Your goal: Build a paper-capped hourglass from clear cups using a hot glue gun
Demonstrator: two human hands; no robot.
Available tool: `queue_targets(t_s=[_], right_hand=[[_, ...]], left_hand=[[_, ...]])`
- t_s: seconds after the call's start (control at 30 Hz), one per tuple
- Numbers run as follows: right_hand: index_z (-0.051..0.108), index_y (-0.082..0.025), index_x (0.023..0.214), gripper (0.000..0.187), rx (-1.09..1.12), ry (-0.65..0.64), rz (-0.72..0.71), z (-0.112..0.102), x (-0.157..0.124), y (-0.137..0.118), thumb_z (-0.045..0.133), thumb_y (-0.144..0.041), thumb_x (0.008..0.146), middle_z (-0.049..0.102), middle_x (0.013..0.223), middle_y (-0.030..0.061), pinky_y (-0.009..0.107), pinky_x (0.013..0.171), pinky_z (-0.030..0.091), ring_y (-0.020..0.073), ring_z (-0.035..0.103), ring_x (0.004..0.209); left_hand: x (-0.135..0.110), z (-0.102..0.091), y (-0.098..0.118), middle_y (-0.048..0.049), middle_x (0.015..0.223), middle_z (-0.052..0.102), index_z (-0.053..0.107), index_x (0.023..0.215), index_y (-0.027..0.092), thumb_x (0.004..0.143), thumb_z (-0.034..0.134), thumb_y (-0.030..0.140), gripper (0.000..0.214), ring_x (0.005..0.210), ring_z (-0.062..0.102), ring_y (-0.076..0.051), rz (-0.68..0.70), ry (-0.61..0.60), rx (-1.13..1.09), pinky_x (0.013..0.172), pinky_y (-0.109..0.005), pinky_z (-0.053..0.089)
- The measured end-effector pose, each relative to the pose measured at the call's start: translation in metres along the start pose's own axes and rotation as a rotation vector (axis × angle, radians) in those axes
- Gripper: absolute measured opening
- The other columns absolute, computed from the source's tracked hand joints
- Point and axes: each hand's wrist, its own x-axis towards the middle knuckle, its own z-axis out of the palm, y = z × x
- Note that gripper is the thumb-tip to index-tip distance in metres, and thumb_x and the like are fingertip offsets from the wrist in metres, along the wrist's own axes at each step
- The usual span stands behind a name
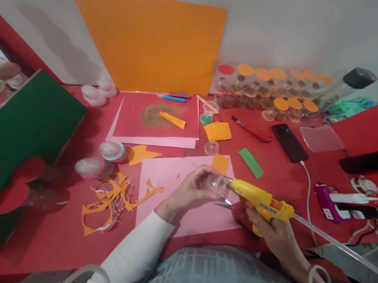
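a small cup [216, 185] of thin clear plastic is pinched between the thumb and fingers of the left hand [190, 190], above smooth pink paper [194, 218]. a yellow glue gun [260, 198] is gripped by the right hand [274, 231], with fingers curled around its handle; whether the cup is touched by its tip cannot be told. a red-handled tool [238, 213] is partly covered below. orange scraps [123, 184] are heaped leftward. clear containers [264, 100], holding something brown, are mostly topped by round orange discs [263, 74].
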Motion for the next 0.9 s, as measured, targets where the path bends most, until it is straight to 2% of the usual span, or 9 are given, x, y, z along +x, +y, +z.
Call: queue_targets(t_s=[0.1, 0.27, 0.5, 0.6, 0.73, 0.9], right_hand=[[0.075, -0.02, 0.069, 0.041, -0.009, 0.023, 0.041, 0.0, 0.0, 0.002, 0.063, -0.053, 0.09, 0.073, 0.06, 0.0045, 0.025, 0.047, 0.057, 0.0192, 0.067, 0.05], [0.075, -0.019, 0.072, 0.04, -0.002, 0.01, 0.063, -0.001, 0.001, 0.003, 0.064, -0.053, 0.089, 0.072, 0.061, 0.004, 0.024, 0.049, 0.056, 0.0188, 0.068, 0.053], [0.074, -0.019, 0.071, 0.041, 0.003, 0.019, 0.082, -0.001, 0.001, 0.006, 0.064, -0.055, 0.088, 0.071, 0.059, 0.0037, 0.025, 0.048, 0.056, 0.0187, 0.066, 0.051], [0.076, -0.019, 0.078, 0.038, 0.028, 0.043, 0.089, 0.0, 0.001, 0.002, 0.066, -0.054, 0.087, 0.075, 0.067, 0.0051, 0.027, 0.052, 0.06, 0.0213, 0.071, 0.059], [0.077, -0.021, 0.086, 0.033, 0.075, 0.025, 0.037, 0.002, 0.002, -0.004, 0.066, -0.051, 0.089, 0.08, 0.08, 0.0075, 0.033, 0.067, 0.065, 0.0248, 0.077, 0.074], [0.076, -0.02, 0.088, 0.027, 0.058, -0.005, -0.024, 0.002, 0.001, -0.006, 0.066, -0.045, 0.09, 0.079, 0.082, 0.0074, 0.032, 0.071, 0.065, 0.0243, 0.077, 0.077]], left_hand=[[0.001, 0.003, 0.003, -0.009, 0.106, 0.074, 0.065, 0.102, 0.017, 0.067, 0.091, 0.022, 0.044, 0.095, 0.071, -0.022, 0.009, -0.007, -0.047, 0.078, -0.031, 0.055], [0.001, 0.005, 0.003, -0.007, 0.103, 0.075, 0.065, 0.102, 0.018, 0.068, 0.09, 0.016, 0.042, 0.093, 0.072, -0.022, -0.002, 0.0, -0.117, 0.077, -0.03, 0.056], [0.0, 0.004, 0.003, -0.0071, 0.103, 0.074, 0.065, 0.102, 0.018, 0.064, 0.094, 0.025, 0.048, 0.095, 0.072, -0.023, -0.008, 0.025, -0.157, 0.083, -0.036, 0.057], [0.001, 0.008, 0.005, -0.0057, 0.101, 0.073, 0.063, 0.101, 0.019, 0.066, 0.092, 0.029, 0.047, 0.091, 0.073, -0.026, 0.005, 0.027, -0.199, 0.081, -0.042, 0.058], [0.001, 0.008, 0.005, -0.0045, 0.099, 0.072, 0.061, 0.101, 0.021, 0.067, 0.092, 0.035, 0.049, 0.092, 0.073, -0.029, 0.039, 0.121, -0.247, 0.081, -0.049, 0.058], [0.001, 0.002, 0.002, -0.0017, 0.098, 0.073, 0.061, 0.1, 0.021, 0.061, 0.095, 0.033, 0.053, 0.088, 0.071, -0.02, 0.081, 0.209, -0.24, 0.081, -0.036, 0.057]])
